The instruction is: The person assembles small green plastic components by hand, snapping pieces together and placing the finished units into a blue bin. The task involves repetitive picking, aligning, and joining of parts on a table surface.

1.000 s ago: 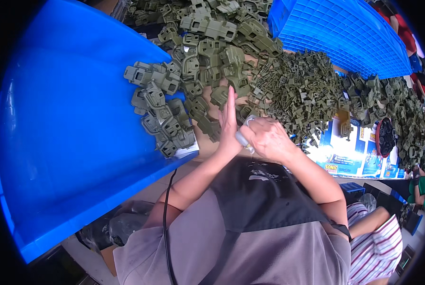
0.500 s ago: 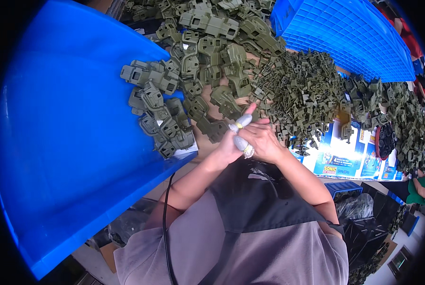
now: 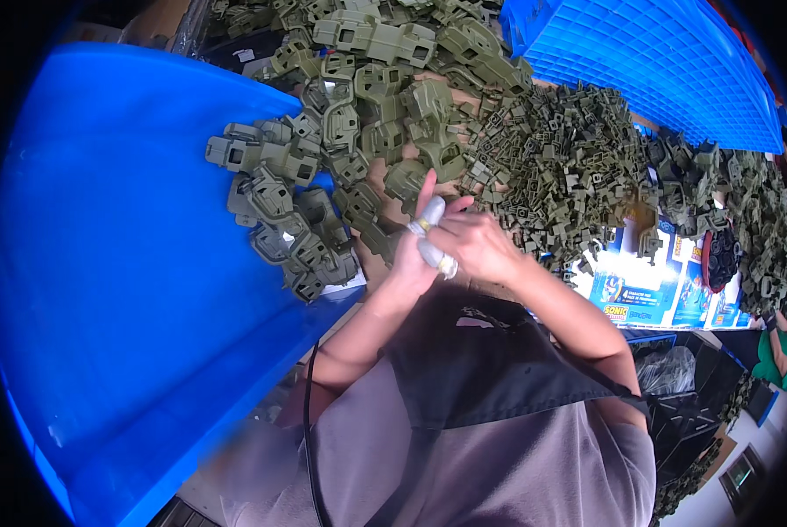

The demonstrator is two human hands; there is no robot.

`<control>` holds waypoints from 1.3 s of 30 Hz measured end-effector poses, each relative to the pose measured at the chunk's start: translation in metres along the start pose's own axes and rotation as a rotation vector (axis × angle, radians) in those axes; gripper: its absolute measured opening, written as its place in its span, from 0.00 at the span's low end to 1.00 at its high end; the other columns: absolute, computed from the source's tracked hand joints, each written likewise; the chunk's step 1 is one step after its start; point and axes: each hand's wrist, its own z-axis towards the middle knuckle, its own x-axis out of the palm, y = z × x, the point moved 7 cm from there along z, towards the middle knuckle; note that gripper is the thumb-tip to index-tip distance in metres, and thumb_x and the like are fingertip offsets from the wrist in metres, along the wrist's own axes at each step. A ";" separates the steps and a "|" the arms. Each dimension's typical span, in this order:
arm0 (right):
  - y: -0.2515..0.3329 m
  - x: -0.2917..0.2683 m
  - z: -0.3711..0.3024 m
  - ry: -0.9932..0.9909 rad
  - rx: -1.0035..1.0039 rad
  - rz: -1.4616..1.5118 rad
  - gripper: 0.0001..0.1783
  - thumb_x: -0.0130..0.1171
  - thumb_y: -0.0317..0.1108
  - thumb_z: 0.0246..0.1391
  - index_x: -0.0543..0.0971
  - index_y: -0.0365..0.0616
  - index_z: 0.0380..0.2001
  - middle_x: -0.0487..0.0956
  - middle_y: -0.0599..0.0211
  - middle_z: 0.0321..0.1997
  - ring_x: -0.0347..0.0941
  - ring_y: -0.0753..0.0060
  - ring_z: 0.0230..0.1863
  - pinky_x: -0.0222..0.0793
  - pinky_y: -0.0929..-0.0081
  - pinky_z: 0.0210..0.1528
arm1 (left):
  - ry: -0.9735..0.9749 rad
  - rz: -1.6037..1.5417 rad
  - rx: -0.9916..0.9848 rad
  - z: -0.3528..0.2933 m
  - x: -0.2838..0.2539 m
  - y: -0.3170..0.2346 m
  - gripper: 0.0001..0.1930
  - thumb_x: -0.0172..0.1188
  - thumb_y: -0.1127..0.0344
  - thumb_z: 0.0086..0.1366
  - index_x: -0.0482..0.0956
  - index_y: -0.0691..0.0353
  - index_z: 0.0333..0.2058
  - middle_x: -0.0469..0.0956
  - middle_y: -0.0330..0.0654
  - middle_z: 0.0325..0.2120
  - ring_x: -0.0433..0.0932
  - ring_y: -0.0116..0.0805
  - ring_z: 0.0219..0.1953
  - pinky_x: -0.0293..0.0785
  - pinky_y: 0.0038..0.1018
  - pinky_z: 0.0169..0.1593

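Observation:
My left hand [image 3: 415, 261] and my right hand [image 3: 481, 249] meet in front of my dark apron, at the near edge of the heaped table. One grey wrap with a frayed whitish end [image 3: 430, 213] appears to cover my left thumb. A similar grey wrap [image 3: 436, 256] seems to sit on my right thumb, which presses toward the left hand. One finger of the left hand points up and away from me. The right fingers are curled in. Anything pinched between the hands is hidden. Just beyond them lie olive-green moulded plastic parts [image 3: 442, 154].
A large blue plastic bin [image 3: 130, 263] fills the left side. Bigger green parts [image 3: 275, 198] pile on its right edge. Small green pieces [image 3: 569, 167] heap to the right, before a blue ribbed crate [image 3: 648, 70]. Another person's arm [image 3: 776, 342] shows far right.
The whole view has shifted slightly. My hands stay pressed together, a little further left in the picture, with much the same finger pose. The piles look unchanged.

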 end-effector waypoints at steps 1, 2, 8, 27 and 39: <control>-0.009 0.003 0.005 0.090 -0.031 0.077 0.07 0.57 0.27 0.35 0.72 0.42 0.23 0.73 0.64 0.22 0.72 0.64 0.24 0.69 0.66 0.28 | -0.019 0.003 0.002 0.003 -0.001 -0.006 0.26 0.37 0.54 0.69 0.45 0.45 0.64 0.69 0.46 0.48 0.71 0.33 0.48 0.69 0.29 0.50; -0.031 0.007 0.008 0.109 0.079 0.258 0.07 0.57 0.28 0.37 0.73 0.42 0.25 0.74 0.62 0.24 0.72 0.63 0.25 0.70 0.67 0.29 | -0.022 -0.160 -0.001 0.011 -0.027 -0.005 0.25 0.39 0.54 0.69 0.50 0.47 0.63 0.71 0.47 0.45 0.73 0.33 0.45 0.69 0.29 0.49; -0.188 0.021 -0.010 -0.023 0.709 -0.322 0.20 0.64 0.46 0.36 0.79 0.51 0.36 0.73 0.61 0.47 0.62 0.56 0.53 0.58 0.63 0.53 | -0.470 1.784 0.565 0.041 -0.027 -0.076 0.43 0.64 0.71 0.45 0.51 0.62 0.61 0.68 0.52 0.44 0.63 0.47 0.52 0.48 0.45 0.61; -0.039 0.001 -0.124 -0.223 0.775 0.657 0.48 0.47 0.20 0.36 0.44 0.46 0.65 0.52 0.49 0.66 0.49 0.55 0.66 0.45 0.70 0.65 | 0.172 1.112 0.313 -0.019 0.018 0.018 0.57 0.56 0.81 0.45 0.21 0.51 0.63 0.49 0.61 0.59 0.53 0.49 0.62 0.49 0.39 0.62; -0.071 -0.050 -0.146 -0.439 0.714 -0.178 0.33 0.62 0.42 0.44 0.65 0.46 0.54 0.67 0.46 0.53 0.61 0.47 0.57 0.58 0.62 0.57 | 0.024 0.452 0.125 -0.035 -0.052 -0.014 0.42 0.56 0.67 0.58 0.37 0.42 0.64 0.59 0.48 0.57 0.70 0.46 0.50 0.73 0.35 0.48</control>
